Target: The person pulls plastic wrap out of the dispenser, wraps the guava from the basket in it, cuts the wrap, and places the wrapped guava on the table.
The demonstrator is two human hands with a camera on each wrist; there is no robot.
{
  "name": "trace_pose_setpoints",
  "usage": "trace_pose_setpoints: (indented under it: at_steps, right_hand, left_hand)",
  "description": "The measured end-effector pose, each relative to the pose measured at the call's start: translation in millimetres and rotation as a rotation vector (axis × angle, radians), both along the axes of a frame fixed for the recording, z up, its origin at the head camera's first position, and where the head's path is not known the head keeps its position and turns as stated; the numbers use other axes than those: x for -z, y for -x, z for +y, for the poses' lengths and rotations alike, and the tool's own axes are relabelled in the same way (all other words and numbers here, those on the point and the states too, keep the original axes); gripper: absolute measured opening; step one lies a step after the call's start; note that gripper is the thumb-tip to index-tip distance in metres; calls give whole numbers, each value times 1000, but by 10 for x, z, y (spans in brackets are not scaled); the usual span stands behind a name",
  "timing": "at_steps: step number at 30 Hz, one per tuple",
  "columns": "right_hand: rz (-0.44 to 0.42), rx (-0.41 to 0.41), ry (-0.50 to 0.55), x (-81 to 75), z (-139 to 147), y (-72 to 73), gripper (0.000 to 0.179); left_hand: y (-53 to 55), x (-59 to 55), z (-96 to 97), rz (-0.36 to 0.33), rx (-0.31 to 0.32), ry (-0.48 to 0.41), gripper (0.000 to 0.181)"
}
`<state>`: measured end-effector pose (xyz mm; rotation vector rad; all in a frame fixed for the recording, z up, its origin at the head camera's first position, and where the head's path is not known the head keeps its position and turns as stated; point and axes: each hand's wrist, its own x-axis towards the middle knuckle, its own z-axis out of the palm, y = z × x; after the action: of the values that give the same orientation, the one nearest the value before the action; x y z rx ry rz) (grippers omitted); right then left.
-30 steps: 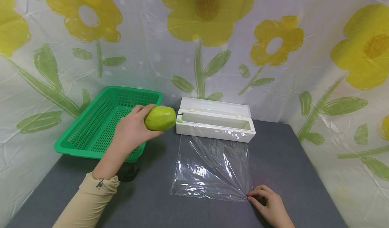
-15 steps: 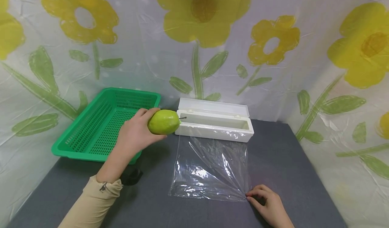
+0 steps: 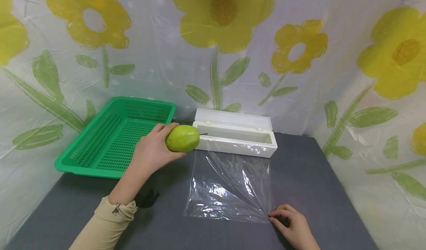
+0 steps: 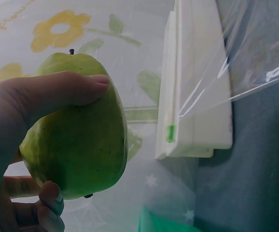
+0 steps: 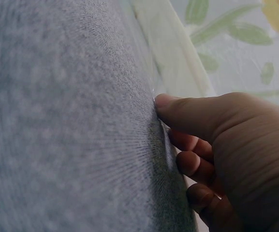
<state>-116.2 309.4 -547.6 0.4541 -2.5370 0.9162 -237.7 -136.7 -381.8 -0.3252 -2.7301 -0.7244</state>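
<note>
A green pear (image 3: 182, 138) with a dark stem is gripped by my left hand (image 3: 154, 150), held up above the table in front of the white box's left end. In the left wrist view the thumb lies across the pear (image 4: 81, 140) and fingers curl beneath it. A sheet of clear cling film (image 3: 229, 191) stretches over the table from the front of the open white dispenser box (image 3: 233, 146). Low on the right, my right hand (image 3: 293, 224) pinches the near right corner of the film between thumb and fingers, where creases gather.
A green plastic basket (image 3: 90, 171) with slotted walls stands at the left, behind my left forearm. The box's lid (image 3: 233, 118) is raised against a flowered curtain (image 3: 246, 83) that closes off the back and sides of the dark grey table (image 3: 319, 176).
My left hand has carried the pear slightly right and nearer to me, away from the basket. The right hand keeps its pinch on the film corner.
</note>
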Motion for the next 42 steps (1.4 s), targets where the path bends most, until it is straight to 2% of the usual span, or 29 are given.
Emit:
trace_pose_setpoints:
  at_steps: [11,23,34,42]
  right_hand:
    - [-2,6,-2,6,-7,3,36]
    - [-10,1,-3,12,-2,10,36]
    - [17,-14,-5,-12,9,18,35]
    - [28,-19,-5,15,12,6,37]
  left_hand:
    - [26,99,106,11,14,-5,90]
    - [-4,142,256,14,42,-25,86]
    - [-13,160,362,23,58,-8,90]
    - [-41,215,427,5,61,11,90]
